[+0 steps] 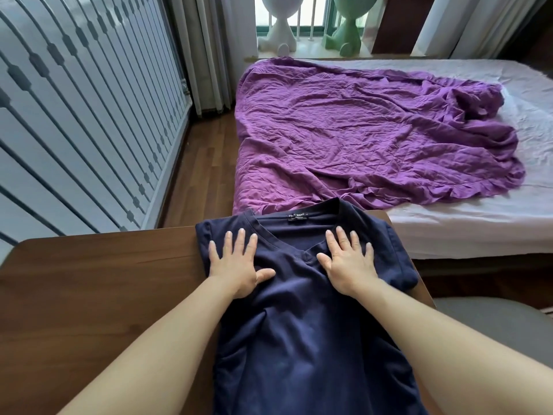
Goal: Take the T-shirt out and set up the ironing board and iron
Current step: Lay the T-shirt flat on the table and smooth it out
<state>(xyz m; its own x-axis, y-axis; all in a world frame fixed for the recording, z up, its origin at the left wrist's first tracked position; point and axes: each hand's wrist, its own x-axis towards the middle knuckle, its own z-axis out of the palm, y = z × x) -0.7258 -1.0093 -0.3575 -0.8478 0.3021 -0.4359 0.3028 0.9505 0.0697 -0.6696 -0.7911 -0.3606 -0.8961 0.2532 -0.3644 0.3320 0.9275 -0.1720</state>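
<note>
A navy V-neck T-shirt (299, 324) lies flat on the right part of a dark wooden table (104, 280), collar pointing away from me, its label showing. My left hand (235, 262) rests flat on the shirt's left chest, fingers spread. My right hand (347, 262) lies flat on the right chest, fingers spread too. Neither hand grips the cloth. No ironing board or iron is in view.
A bed (478, 229) with a crumpled purple sheet (359, 139) stands beyond the table. A white slatted wardrobe front (74, 115) runs along the left. Wooden floor (203, 163) lies between them. Two figurines (278, 28) sit on the windowsill. A grey chair seat (493, 319) is at right.
</note>
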